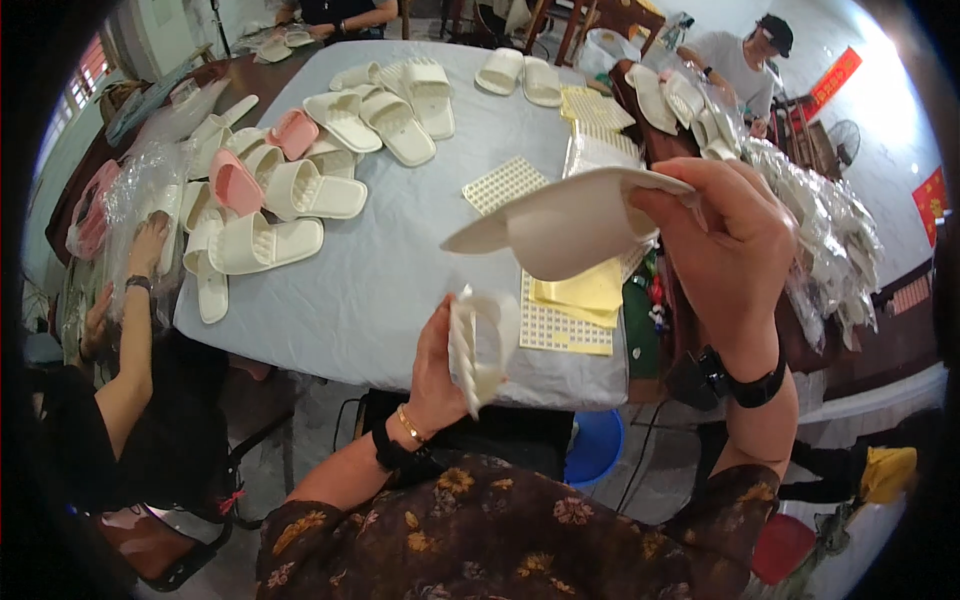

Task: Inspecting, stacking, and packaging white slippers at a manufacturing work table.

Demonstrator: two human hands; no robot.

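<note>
R hand [735, 255] grips cream foam slide slipper [560, 225] at its edge, sole up; L hand [440, 365] clasps second cream slipper [480, 345]. Keep both level w/ soles aligned above grey-clothed tabletop [400, 260].

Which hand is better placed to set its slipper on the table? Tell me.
Probably the right hand: its white slipper is already above the grey tablecloth, while the left hand holds the other slipper at the table's near edge.

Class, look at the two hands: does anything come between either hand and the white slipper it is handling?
Nothing visible does. The right hand already grips its white slipper at one end, and the left hand holds the other slipper directly.
</note>
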